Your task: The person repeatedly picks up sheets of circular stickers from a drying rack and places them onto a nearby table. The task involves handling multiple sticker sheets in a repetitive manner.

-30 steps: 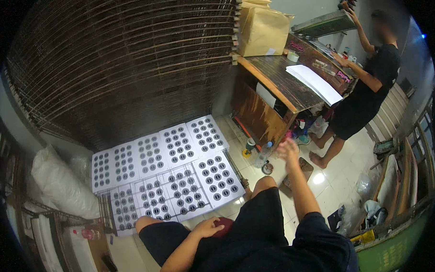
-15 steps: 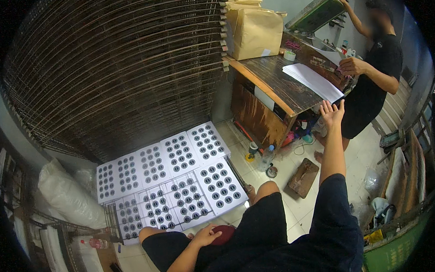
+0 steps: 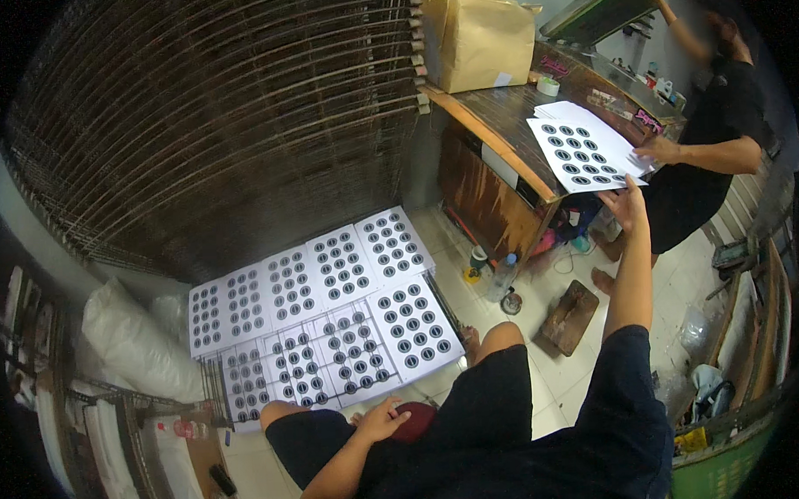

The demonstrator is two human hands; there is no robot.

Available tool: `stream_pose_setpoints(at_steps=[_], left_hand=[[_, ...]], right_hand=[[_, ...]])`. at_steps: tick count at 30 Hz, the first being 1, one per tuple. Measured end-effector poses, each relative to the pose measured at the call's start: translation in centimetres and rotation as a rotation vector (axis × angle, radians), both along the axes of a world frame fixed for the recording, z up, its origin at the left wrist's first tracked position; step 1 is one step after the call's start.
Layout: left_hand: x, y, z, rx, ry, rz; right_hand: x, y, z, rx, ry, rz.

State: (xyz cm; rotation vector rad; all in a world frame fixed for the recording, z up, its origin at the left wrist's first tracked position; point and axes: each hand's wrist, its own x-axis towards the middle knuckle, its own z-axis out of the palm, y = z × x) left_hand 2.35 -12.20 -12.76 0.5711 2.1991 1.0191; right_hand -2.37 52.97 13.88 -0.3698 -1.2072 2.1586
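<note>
My right hand (image 3: 628,207) reaches far out to the bench and grips the near right corner of a white printed sheet (image 3: 578,160) with rows of black round marks. The sheet lies over a stack of white paper (image 3: 559,111) at the bench's edge, and a co-worker's hand (image 3: 657,150) is at its right side. My left hand (image 3: 382,422) rests in my lap beside a dark red rounded thing (image 3: 413,421), its fingers loosely spread. Similar printed sheets (image 3: 413,331) lie in two rows on a wire rack in front of me.
A tall stack of wire racks (image 3: 262,105) rises behind the sheets. The wooden bench (image 3: 487,114) bears yellow-brown paper packs (image 3: 482,44) and a tape roll (image 3: 548,87). A co-worker (image 3: 720,106) holds up a green-edged frame (image 3: 598,12). On the floor are a brown block (image 3: 570,318) and a bottle (image 3: 503,277).
The co-worker's hand has brought a printed sheet over the paper stack. My right hand, open before, has taken its near corner. My left hand stays in my lap. The view has shifted slightly.
</note>
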Motion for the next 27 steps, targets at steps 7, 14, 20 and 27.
stream_pose_setpoints(at_steps=[7,14,20,27], left_hand=[[0.7,1.5,2.0,0.166,0.029,-0.042],[-0.1,8.7,9.7,0.844,-0.160,0.355],[-2.1,6.4,8.7,1.057,-0.117,0.814],[-3.2,1.3,1.8,1.047,-0.335,1.317]], right_hand=[[2.3,-12.0,-0.6,0.280,0.018,-0.132],[4.0,-35.9,-9.1,0.125,-0.098,-0.067],[4.3,-48.1,-18.7,-0.125,-0.177,0.285],[3.8,-48.0,-28.1,0.551,-0.404,0.650]])
